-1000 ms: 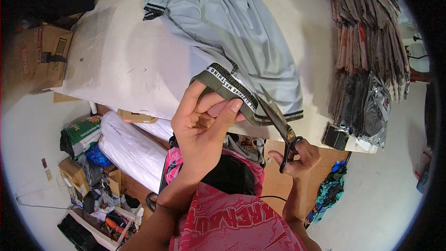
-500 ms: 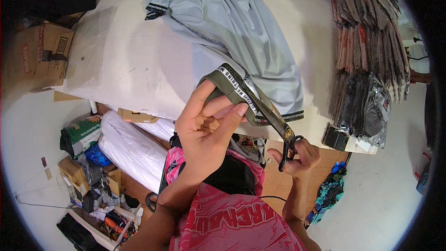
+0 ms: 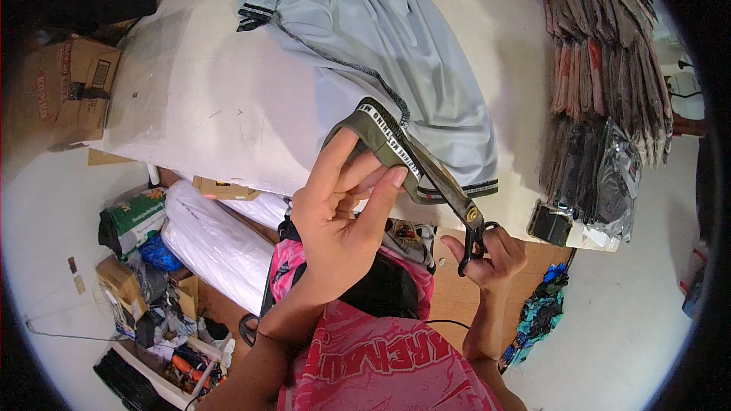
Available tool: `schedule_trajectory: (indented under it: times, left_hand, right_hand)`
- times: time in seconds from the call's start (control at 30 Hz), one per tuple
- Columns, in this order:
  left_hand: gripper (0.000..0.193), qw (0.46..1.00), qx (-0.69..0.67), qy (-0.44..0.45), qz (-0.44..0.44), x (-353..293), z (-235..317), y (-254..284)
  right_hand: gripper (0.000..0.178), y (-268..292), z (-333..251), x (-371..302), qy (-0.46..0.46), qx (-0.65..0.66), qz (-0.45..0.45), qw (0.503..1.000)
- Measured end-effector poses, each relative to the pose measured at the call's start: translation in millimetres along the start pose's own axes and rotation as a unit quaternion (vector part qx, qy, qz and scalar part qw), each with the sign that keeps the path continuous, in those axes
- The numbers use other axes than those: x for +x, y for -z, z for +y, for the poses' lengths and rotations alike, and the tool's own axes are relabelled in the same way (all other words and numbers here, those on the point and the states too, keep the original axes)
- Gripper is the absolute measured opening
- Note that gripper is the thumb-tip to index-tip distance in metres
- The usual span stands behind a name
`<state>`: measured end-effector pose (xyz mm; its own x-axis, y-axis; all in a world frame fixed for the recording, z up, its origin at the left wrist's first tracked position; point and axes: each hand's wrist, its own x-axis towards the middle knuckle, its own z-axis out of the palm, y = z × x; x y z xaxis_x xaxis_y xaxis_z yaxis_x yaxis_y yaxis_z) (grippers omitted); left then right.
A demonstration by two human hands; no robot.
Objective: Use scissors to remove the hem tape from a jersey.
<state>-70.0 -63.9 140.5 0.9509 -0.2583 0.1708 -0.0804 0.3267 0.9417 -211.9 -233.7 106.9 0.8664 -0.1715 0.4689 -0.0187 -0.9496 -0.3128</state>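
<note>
With our left hand (image 3: 339, 221) we pinch the green band (image 3: 371, 136) at the bottom of the pale grey shirt (image 3: 396, 46), thumb and fingers closed on it. The shirt lies on the white table (image 3: 205, 91), and the band is held near the table's front edge. Our right hand (image 3: 496, 257) grips the black scissors (image 3: 468, 211) by the handles, blades pointing up and left beside the band. We can't quite tell if they touch the cloth. Bagged clothes (image 3: 586, 76) lie on the table's right side.
</note>
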Motion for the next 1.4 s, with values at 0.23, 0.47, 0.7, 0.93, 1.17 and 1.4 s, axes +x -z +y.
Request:
schedule_trajectory:
  times: [0.23,0.47,0.7,0.93,1.17,1.4]
  left_hand:
    - [0.059,1.0,-0.018,0.016,0.007,0.5,0.6,-0.1]
    - [0.059,1.0,-0.009,0.009,0.003,-0.2,1.5,-0.9]
    - [0.059,1.0,-0.012,0.0,-0.002,-1.0,3.6,-1.4]
    - [0.06,0.999,-0.032,0.01,-0.006,1.2,7.1,-1.6]
    - [0.062,0.993,-0.108,0.057,0.006,7.2,0.2,5.5]
    - [0.046,0.93,-0.32,0.164,0.074,15.2,3.7,2.8]
  right_hand:
    - [0.049,1.9,-1.6,2.0,-0.018,0.013,-0.012,1.0]
    - [0.048,0.2,-2.9,1.9,-0.022,0.007,-0.013,1.0]
    - [0.041,5.2,-9.3,4.7,-0.022,0.0,-0.023,0.999]
    - [0.046,3.4,-7.8,0.5,-0.043,0.036,-0.01,0.998]
    - [0.052,2.6,-4.7,-7.4,-0.105,0.103,-0.016,0.989]
    - [0.049,-6.6,-13.5,-8.6,-0.14,0.137,-0.021,0.98]
